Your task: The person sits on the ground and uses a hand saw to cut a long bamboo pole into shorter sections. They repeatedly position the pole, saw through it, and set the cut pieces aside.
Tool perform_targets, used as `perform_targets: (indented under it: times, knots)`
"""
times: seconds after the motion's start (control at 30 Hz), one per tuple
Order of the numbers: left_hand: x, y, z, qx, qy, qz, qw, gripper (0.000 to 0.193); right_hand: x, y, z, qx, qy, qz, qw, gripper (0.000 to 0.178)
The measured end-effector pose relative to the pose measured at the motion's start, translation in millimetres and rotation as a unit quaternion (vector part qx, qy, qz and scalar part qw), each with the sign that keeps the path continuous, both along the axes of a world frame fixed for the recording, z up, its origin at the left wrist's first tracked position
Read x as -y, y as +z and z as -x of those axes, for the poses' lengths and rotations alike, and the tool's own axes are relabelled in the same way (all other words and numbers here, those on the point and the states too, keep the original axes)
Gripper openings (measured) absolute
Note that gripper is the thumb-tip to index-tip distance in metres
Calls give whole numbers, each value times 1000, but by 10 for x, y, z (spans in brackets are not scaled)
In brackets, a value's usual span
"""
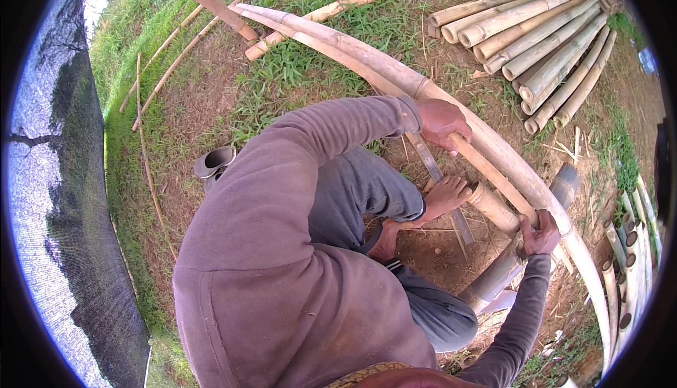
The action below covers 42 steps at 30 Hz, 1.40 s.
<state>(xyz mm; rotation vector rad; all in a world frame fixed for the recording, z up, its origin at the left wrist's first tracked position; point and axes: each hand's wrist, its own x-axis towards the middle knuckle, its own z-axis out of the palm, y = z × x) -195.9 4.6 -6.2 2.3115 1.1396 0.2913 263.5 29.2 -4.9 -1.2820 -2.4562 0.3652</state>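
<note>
While our left hand [441, 121] and right hand [540, 233] grip the bamboo stick [486, 169], we steady it; next calls for firm pressure.

Mauve long-sleeved hooded top, grey trousers, bare feet, bare hands, ribbed cuffs

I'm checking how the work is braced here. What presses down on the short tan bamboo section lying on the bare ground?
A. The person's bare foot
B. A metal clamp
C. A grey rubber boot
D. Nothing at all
A. The person's bare foot rests against the end of the short tan bamboo section, while the left hand and the right hand grip a thin tan bamboo strip above it.
</note>
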Motion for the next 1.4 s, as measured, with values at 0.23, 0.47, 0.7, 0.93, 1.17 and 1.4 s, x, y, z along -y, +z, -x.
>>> perform_targets:
  times: [0.23, 0.47, 0.7, 0.93, 1.17, 1.4]
  knots:
    - [-14, -14, -45, 7, 10, -8, 1000, 52, -12, -46, -57, 3, -6, 7, 1000, 39]
    - [-18, -58, -26, 2, 8, 4, 1000, 52, -18, -37, -20, 3, -3, 10, 1000, 39]
    - [-3, -50, -25, -16, 13, 12, 1000, 54, -7, -45, -20, 12, -4, 11, 1000, 39]
    - [31, -123, -81, -2, 16, -44, 999, 46, -16, 135, 28, 47, -29, 7, 998, 49]
    - [-9, -1, -356, -48, 72, -114, 990, 56, -139, -164, -151, 7, -74, -144, 987, 51]
    - [-113, -101, -1011, -87, 5, -232, 969, 92, -378, -413, -81, -41, -113, -145, 982, 46]
